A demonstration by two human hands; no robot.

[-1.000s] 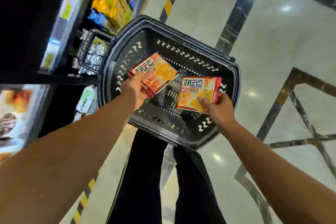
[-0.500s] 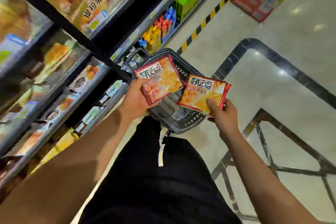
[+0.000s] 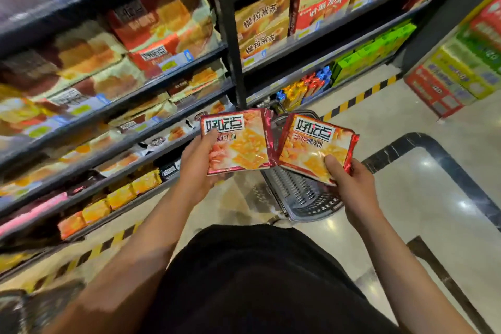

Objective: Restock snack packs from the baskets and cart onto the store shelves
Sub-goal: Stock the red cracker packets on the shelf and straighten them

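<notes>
My left hand (image 3: 199, 164) grips a red and orange snack pack (image 3: 241, 144) by its left edge, thumb on the front. My right hand (image 3: 349, 184) holds a second pack of the same kind (image 3: 314, 146) by its lower right corner, thumb pressed on the front. Both packs are raised side by side in front of the store shelves (image 3: 151, 84), their inner edges nearly touching. Below and behind them a dark plastic basket (image 3: 301, 195) stands on the floor; what it contains is hidden by the packs.
Shelves full of snack packs and boxes run along the left and top. A black upright post (image 3: 230, 35) divides two shelf bays. Yellow and black tape (image 3: 360, 96) marks the floor by the shelf base. Stacked cartons (image 3: 461, 76) stand far right. Glossy floor lies to the right.
Both hands have lifted the two packs out of the basket and up toward the shelves. The view has tilted up from the basket to the shelf fronts.
</notes>
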